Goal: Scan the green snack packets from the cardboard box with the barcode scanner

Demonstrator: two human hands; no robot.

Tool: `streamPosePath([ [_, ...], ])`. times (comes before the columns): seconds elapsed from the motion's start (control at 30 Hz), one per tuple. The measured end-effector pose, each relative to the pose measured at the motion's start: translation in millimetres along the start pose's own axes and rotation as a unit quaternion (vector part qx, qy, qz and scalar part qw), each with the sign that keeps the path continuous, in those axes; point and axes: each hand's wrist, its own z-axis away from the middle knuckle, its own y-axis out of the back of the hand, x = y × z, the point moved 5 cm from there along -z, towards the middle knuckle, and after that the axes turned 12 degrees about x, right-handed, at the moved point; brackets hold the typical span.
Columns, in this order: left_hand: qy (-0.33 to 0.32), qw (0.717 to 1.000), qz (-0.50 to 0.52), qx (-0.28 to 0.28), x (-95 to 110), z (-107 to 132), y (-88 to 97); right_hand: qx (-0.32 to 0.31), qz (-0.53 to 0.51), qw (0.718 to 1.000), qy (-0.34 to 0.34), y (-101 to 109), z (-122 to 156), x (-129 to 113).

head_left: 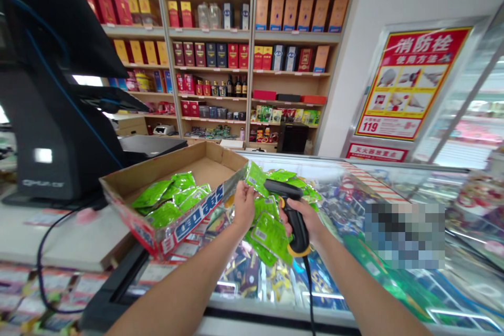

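- Above the glass-topped display freezer [394, 169], the left hand [244, 206] and right hand [304, 222] are held apart, not touching, with the scanner's head reaching across the gap between them.
- Right hand is clamped around the handle of a corded barcode scanner [296, 219]. The grip appears chosen to aim the scanner's head toward the left hand.
- Left hand is raised, its fingers [244, 188] against a green foil packet [255, 178]. Cannot confirm whether the packet is gripped or only touched. This raised position appears to present it to the scanner.
- Further green packets [270, 236] lie in a heap on the freezer's glass, directly below both hands, within easy reach.
- Scanner's black cable [309, 289] drops from the handle past the freezer's front edge.
- Left of the hands, a cardboard tray [169, 164] sits at the freezer's corner, holding more green packets [165, 202]. This position appears to keep the stock beside the working area.
- Beyond the tray, left of the freezer, stands a black checkout terminal [51, 131].
- Behind the freezer are wooden shelves [293, 37] of boxed goods and bottles; to the right, a red fire-hydrant poster [413, 84] hangs on the wall.
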Motion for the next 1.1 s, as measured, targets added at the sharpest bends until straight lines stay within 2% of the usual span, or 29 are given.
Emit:
streamPosePath([
  [0.17, 0.063, 0.997, 0.037, 0.01, 1, -10, 4.8, 0.035, -0.019, 0.999, 0.024, 4, -5, -6],
  [0.3, 0.117, 0.991, 0.055, 0.03, -1, -20, 13.1, 0.108, -0.064, 0.99, 0.064, 17, -11, -15],
  [0.4, 0.139, 0.989, 0.024, 0.038, -5, -27, 18.1, 0.162, -0.105, 0.975, 0.114, 31, -13, -26],
  [0.5, 0.109, 0.991, -0.051, 0.05, -8, -31, 24.4, 0.189, -0.13, 0.959, 0.167, 43, -14, -36],
  [0.57, 0.029, 0.988, -0.143, 0.053, -1, -31, 27.6, 0.192, -0.138, 0.954, 0.184, 47, -15, -39],
  [0.63, -0.086, 0.965, -0.245, 0.039, 17, -30, 25.4, 0.192, -0.14, 0.953, 0.189, 48, -16, -40],
  [0.7, -0.18, 0.927, -0.328, 0.009, 44, -33, 18.1, 0.193, -0.137, 0.954, 0.186, 46, -17, -38],
  [0.77, -0.216, 0.892, -0.396, -0.029, 74, -46, 9.7, 0.192, -0.132, 0.956, 0.179, 43, -16, -35],
  [0.83, -0.199, 0.849, -0.482, -0.091, 100, -71, 3.3, 0.193, -0.125, 0.957, 0.174, 39, -16, -33],
  [0.9, -0.167, 0.787, -0.576, -0.146, 118, -99, 5.4, 0.194, -0.121, 0.958, 0.172, 36, -15, -32],
  [0.97, -0.069, 0.737, -0.648, -0.179, 119, -124, 22.7, 0.193, -0.12, 0.959, 0.169, 34, -14, -32],
  [1.03, 0.0, 0.721, -0.673, -0.164, 112, -140, 48.7, 0.19, -0.121, 0.96, 0.168, 32, -14, -32],
  [1.1, 0.066, 0.736, -0.665, -0.106, 100, -149, 80.4, 0.188, -0.125, 0.959, 0.169, 31, -14, -33],
])
